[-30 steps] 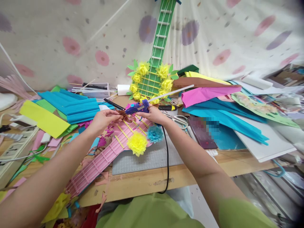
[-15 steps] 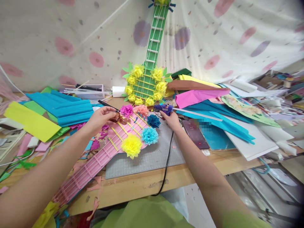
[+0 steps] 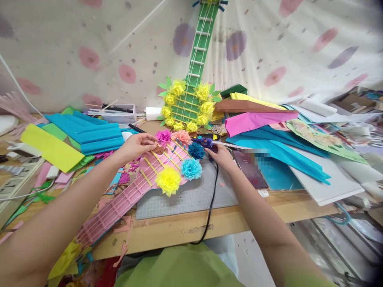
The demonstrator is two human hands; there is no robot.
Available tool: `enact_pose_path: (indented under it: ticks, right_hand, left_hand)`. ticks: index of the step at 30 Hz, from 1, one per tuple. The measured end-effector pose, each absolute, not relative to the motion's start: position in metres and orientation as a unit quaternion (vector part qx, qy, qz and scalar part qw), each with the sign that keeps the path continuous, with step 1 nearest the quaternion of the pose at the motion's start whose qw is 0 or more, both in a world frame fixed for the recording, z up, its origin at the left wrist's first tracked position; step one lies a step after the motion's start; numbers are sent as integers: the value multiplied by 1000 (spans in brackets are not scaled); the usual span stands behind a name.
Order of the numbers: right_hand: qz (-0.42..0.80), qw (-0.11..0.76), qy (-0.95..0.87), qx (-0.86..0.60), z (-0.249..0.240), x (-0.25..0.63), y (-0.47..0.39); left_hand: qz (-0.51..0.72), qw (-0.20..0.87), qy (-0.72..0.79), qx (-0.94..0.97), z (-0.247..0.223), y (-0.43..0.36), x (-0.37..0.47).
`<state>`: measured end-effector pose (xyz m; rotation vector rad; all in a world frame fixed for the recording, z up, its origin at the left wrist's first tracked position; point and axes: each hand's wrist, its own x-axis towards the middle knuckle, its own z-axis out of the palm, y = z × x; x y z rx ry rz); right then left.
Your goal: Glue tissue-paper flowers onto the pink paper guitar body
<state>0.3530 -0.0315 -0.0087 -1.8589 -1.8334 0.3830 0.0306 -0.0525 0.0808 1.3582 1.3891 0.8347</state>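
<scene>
A pink paper guitar (image 3: 119, 207) lies slanted on the grey cutting mat (image 3: 185, 203), with yellow (image 3: 168, 181), light blue (image 3: 192, 169), dark blue, salmon and magenta paper flowers around its body. My left hand (image 3: 139, 145) is over the body's upper left edge, fingertips together beside a small brown paper piece (image 3: 159, 150); whether it grips anything is too small to tell. My right hand (image 3: 220, 155) is wrapped round a blue glue gun (image 3: 203, 142), just right of the dark blue flower (image 3: 196, 151). Its black cord hangs over the table edge.
A green paper guitar with yellow flowers (image 3: 191, 99) stands upright behind. Folded blue paper (image 3: 89, 133) and yellow paper (image 3: 50, 147) lie left. More coloured paper (image 3: 257, 121), a phone (image 3: 250, 169) and white sheets (image 3: 326, 179) are right. Scraps litter the table (image 3: 161, 235).
The brown paper that was at my left fingertips now shows only as a small piece on the guitar. The glue gun sits slightly lower beside the dark blue flower. The whole view has shifted a little.
</scene>
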Motion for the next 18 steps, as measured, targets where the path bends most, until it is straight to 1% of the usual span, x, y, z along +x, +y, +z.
enact_pose_path:
  ticks: [2, 4, 6, 8, 10, 13, 18]
  right_hand:
    - [117, 215, -655, -715, 0, 360, -42]
    - [114, 153, -637, -747, 11, 364, -51]
    - [148, 96, -639, -749, 21, 361, -58]
    - [197, 78, -667, -714, 31, 353, -62]
    - [244, 103, -702, -662, 40, 339, -62]
    - [304, 170, -723, -597, 55, 313, -57]
    - [347, 292, -720, -525, 71, 269, -44]
  left_hand:
    - [346, 481, 582, 557, 78, -51, 28]
    - [358, 470, 598, 542, 73, -49, 27]
    - [378, 461, 618, 512, 67, -49, 27]
    - [391, 456, 637, 483, 62, -50, 29]
    - [395, 448, 645, 477, 58, -52, 32]
    - [393, 427, 625, 521, 54, -55, 33]
    - [371, 370, 597, 607, 57, -60, 30]
